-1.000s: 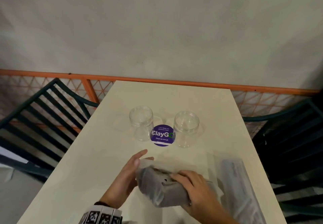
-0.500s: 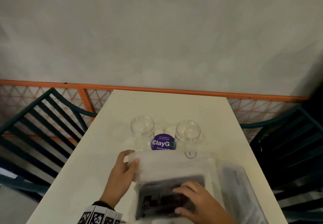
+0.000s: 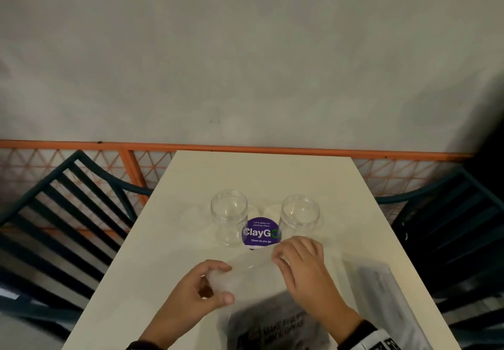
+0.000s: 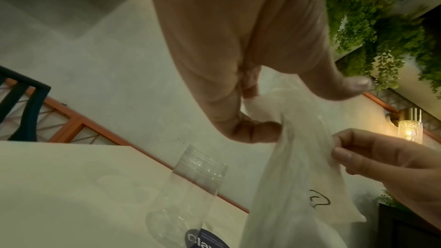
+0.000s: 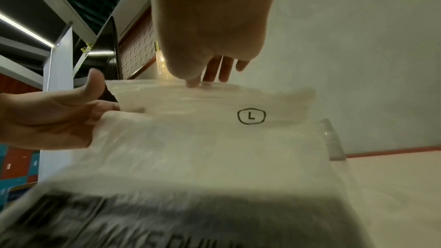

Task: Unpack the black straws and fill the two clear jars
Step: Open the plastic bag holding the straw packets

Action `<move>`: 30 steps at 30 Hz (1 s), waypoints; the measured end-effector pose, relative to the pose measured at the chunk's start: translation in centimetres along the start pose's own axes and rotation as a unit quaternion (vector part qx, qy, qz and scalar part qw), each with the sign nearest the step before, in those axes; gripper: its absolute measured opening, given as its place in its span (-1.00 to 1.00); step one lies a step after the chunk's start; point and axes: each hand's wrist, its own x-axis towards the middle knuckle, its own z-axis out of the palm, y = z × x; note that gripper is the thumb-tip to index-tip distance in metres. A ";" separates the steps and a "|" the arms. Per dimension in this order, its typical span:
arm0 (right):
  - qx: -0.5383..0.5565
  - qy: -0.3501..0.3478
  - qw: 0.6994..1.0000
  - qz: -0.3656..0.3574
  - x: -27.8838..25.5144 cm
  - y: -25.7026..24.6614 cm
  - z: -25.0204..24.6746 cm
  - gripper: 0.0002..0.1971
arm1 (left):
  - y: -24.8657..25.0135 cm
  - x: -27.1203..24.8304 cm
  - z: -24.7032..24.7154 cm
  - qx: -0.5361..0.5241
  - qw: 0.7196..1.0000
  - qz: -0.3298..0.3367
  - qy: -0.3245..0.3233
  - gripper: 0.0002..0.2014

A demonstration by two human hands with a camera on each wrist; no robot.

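A clear plastic bag (image 3: 253,276) lies on the near half of the cream table (image 3: 261,175), with a dark pack of black straws (image 3: 272,322) inside its lower part. My left hand (image 3: 221,281) grips the bag's top left corner, bunching the plastic (image 4: 298,186). At the bag's top edge, my right hand (image 3: 278,258) pinches the film (image 5: 214,129) just above a circled "L" mark. Two clear jars, the left jar (image 3: 229,213) and the right jar (image 3: 300,213), stand upright, open and empty just beyond my hands.
A round purple "ClayGo" sticker (image 3: 261,232) sits on the table between the jars. A second clear bag with dark contents (image 3: 381,295) lies at the near right. Dark slatted chairs (image 3: 68,213) flank the table. An orange rail (image 3: 245,147) and a wall close the far end.
The bag has been unfolded and laid flat. My right hand left the dark pack and moved up to the bag's top edge. My left hand now clutches the top left corner.
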 end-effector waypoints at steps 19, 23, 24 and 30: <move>0.232 -0.049 0.950 0.202 -1.7 3.8 -4.6 -0.79 | 0.7 0.8 -2.9 -0.032 0.963 0.046 0.262 -0.85; 0.381 -0.005 0.887 0.262 -2.0 3.1 -5.0 -0.75 | 2.3 1.1 -1.9 0.167 0.929 0.051 0.326 -0.69; 0.405 0.010 0.875 0.266 -1.8 2.7 -5.2 -0.76 | 3.1 1.0 -1.3 0.209 0.912 0.089 0.342 -0.66; 0.424 0.072 0.856 0.285 -1.4 0.8 -5.4 -0.81 | 5.8 1.7 6.0 0.255 0.929 0.235 0.128 -0.74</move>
